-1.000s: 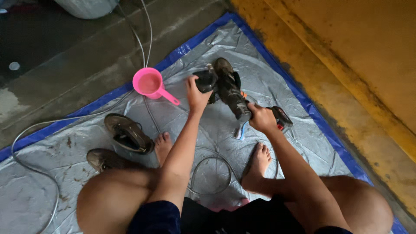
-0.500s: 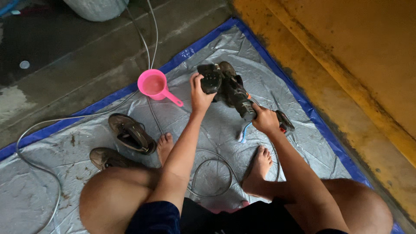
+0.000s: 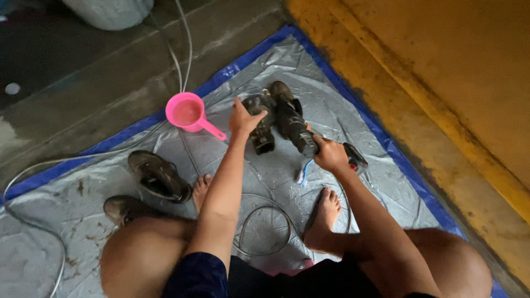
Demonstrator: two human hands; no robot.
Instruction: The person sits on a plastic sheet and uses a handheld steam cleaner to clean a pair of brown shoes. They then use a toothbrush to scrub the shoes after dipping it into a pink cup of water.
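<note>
Left hand point(image 3: 245, 118) gripping dark shoe point(image 3: 262, 124), right hand point(image 3: 330, 154) holding second shoe point(image 3: 292, 124), pink scoop point(image 3: 187, 112) nearby

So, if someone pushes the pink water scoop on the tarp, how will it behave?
The pink scoop looks like thin plastic, so probably light and stiff. It stands upright on the wet-looking tarp, so it would likely slide, and its long handle might make it tip.

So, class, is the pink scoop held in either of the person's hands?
No: the pink scoop sits alone on the grey sheet, while the left hand and right hand each grip a dark shoe.
</note>
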